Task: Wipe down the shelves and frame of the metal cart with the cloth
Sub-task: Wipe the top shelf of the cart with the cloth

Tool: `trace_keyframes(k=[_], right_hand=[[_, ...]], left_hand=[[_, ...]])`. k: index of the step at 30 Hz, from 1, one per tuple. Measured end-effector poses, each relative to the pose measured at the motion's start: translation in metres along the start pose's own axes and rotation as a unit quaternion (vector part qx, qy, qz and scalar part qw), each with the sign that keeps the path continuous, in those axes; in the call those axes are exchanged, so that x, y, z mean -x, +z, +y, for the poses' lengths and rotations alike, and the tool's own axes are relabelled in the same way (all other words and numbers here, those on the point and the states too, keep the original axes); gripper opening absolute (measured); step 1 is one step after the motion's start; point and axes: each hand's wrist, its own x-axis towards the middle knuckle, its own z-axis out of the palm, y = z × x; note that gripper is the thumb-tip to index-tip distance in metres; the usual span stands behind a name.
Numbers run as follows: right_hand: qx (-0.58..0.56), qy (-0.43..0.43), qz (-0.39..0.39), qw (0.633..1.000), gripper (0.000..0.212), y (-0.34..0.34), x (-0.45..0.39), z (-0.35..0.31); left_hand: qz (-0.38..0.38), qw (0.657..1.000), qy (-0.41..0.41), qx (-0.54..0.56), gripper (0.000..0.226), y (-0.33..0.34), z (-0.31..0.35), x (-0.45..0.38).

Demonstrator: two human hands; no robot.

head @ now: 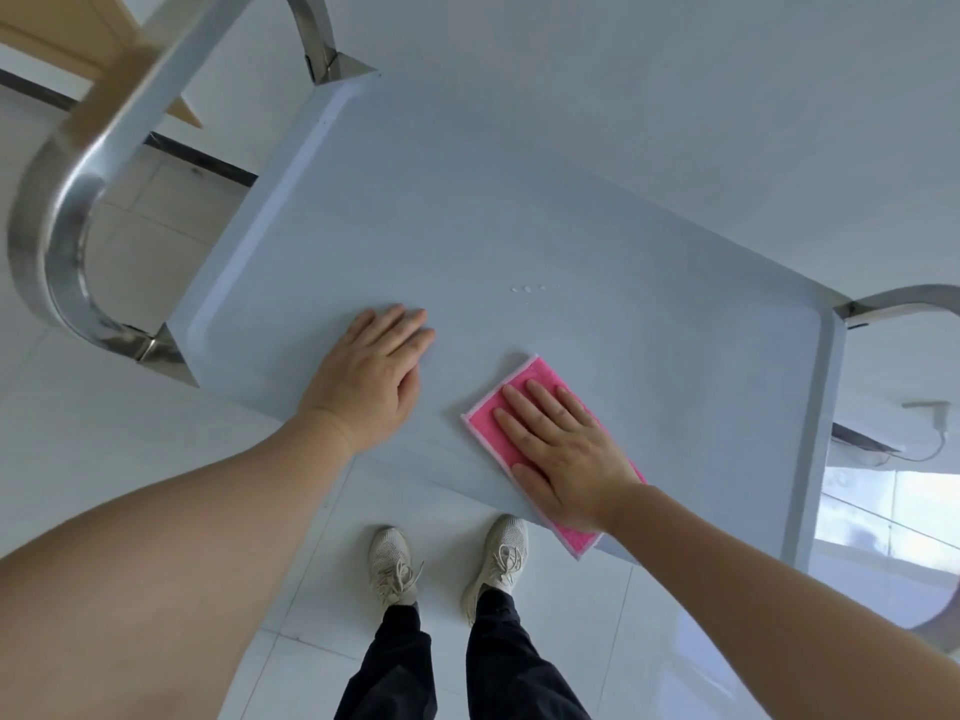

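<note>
This looks like a plain indoor room, perhaps a service or utility space, though the exact kind cannot be told. The floor is glossy white square tile (597, 641) with thin grout lines, and a dark strip (200, 158) runs along its far edge. A pale grey metal cart top with a raised rim (467, 226) and curved polished steel tube handles (57, 236) suggests catering or institutional use. A light wooden panel (52, 28) stands at the upper left.
</note>
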Motion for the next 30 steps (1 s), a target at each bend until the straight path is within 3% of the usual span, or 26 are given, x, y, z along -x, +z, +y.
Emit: trace_keyframes(k=[18,30], right_hand=[[-0.022,0.221,0.053,0.974,0.065,-0.035,-0.077,0.154],[-0.023,0.272,0.061,0.960,0.066,-0.048,-0.138,0.175]], left_hand=[[-0.007,1.000,-0.003,-0.014,0.046,0.003,-0.002,-0.002],[0.007,1.000,-0.007,-0.011,0.045,0.006,-0.003,0.000]])
